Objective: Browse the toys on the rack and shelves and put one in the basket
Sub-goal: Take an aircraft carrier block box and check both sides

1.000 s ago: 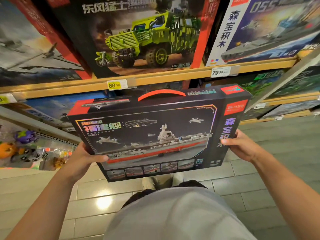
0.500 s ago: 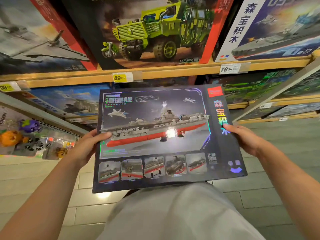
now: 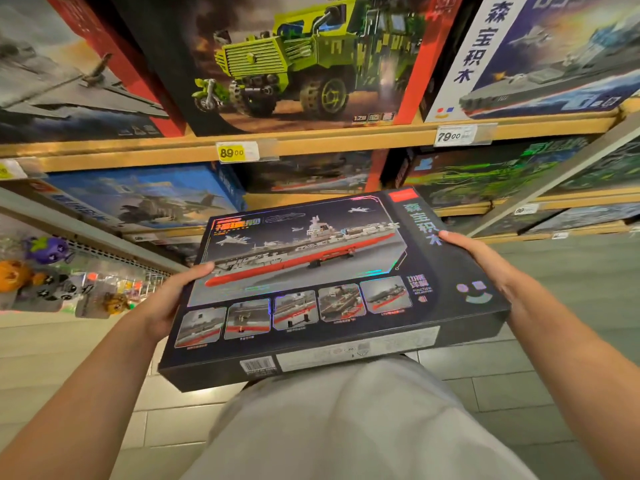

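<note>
Shopper's left hand (image 3: 162, 303) and right hand (image 3: 485, 268) grip opposite short edges of flat black cardboard warship-kit box (image 3: 311, 289), below wooden shelves (image 3: 311, 147) | basket unseen | risk: edge-only hold, box tips.

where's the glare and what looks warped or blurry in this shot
Head view: rainbow sheen glints along the printed frame of the aircraft carrier box, held at its sides by the left hand and right hand; the wide lens bows the shelf edge and stretches the forearms; the hanging plush toys at the left edge are soft and smeared; the yellow price tag reads sharply.
</note>
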